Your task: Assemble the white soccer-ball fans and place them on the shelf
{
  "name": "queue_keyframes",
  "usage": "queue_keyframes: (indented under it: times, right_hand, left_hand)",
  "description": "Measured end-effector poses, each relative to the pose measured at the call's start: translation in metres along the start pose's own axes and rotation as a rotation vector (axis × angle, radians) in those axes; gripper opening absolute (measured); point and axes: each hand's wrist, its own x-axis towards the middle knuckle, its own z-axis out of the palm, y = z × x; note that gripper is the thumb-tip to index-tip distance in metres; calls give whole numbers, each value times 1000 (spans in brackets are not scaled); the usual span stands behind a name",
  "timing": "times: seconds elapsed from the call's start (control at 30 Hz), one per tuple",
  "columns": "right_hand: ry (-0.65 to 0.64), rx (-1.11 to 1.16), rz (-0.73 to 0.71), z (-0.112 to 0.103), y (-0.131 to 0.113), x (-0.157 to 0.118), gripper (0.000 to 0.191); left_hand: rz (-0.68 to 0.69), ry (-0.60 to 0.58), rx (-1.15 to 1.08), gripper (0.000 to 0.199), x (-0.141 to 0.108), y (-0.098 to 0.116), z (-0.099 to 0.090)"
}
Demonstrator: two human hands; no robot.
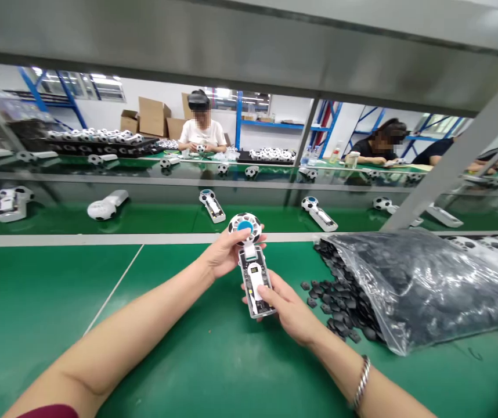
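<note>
Two bare hands hold a handheld unit (253, 273) with a soccer-ball head and a blue centre, up above a green bench mat (44, 313), right in front of the person. Its long body lies open, with white parts and small components showing, and the head points away from the person. The left hand (220, 253) grips the head end, its fingers curled behind the ball and its thumb against the ball's near edge. The right hand (286, 307) cradles the body from below, its thumb pressed down on a white piece inside. Fingertips (245, 301) from that hand peek out past the body's far side, but I can't tell how the other fingers sit underneath it. A metal bracelet (361, 383) circles the right wrist.

Just beside the right hand, a heap of loose black pieces (340, 296) spills from a clear plastic bag (418, 284) packed with more of them. Several similar units lie along a raised shelf (188, 215) beyond the mat. Across the bench, a co-worker in a white shirt (201, 133) sits with hands at a green bench, cardboard boxes (151, 116) behind. Another co-worker in dark clothes (377, 148) sits further right.
</note>
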Motion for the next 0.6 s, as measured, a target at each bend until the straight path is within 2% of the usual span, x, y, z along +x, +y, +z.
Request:
queue_keyframes:
  times: [0.3, 0.43, 0.5, 0.6]
  right_hand:
    - [75, 108, -17, -5, 7, 5, 30]
    - [128, 275, 24, -6, 5, 7, 30]
    - [151, 374, 34, -8, 3, 8, 29]
    - [156, 548, 45, -13, -1, 9, 26]
  left_hand:
    - [111, -2, 105, 30, 3, -4, -2]
    - [144, 68, 80, 39, 10, -3, -11]
    - [148, 134, 133, 44, 16, -2, -20]
    - [206, 379, 398, 51, 28, 4, -41]
